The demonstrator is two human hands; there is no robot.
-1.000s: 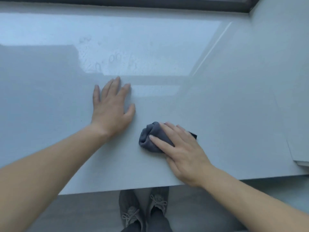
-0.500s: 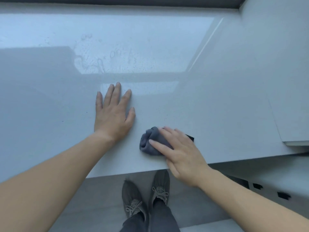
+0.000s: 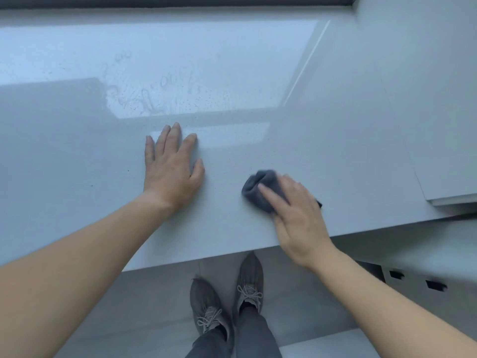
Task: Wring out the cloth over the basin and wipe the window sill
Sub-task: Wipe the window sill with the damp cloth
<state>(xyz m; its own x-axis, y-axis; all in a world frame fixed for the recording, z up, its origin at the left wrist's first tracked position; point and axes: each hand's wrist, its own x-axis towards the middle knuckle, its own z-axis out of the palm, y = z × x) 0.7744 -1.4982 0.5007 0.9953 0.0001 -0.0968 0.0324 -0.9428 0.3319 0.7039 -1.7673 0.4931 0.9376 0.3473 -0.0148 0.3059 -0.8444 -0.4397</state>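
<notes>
**Cloth on the sill, one hand wiping, one hand flat**

So the grey cloth (image 3: 260, 191) sits bunched up on the glossy window sill (image 3: 335, 151), close to the sill's front edge. The right hand (image 3: 296, 218) lies on top of the cloth, fingers stretched out fairly straight and pressing down on it rather than curled around it, so it's more of a flat-palm push than a real grip. A dark corner of the cloth pokes out on the far side of that hand. Things look a bit blurry right around the cloth.

The left hand (image 3: 171, 167) is off to the left of the cloth, not touching it, palm down on the sill with fingers spread and holding nothing.

Further back from the cloth, toward the window, there's a patch of wet smears and droplets (image 3: 154, 96) on the sill's surface. Below the cloth, past the sill's front edge, you can see a pair of grey lace-up shoes (image 3: 227, 298) on the floor.
</notes>
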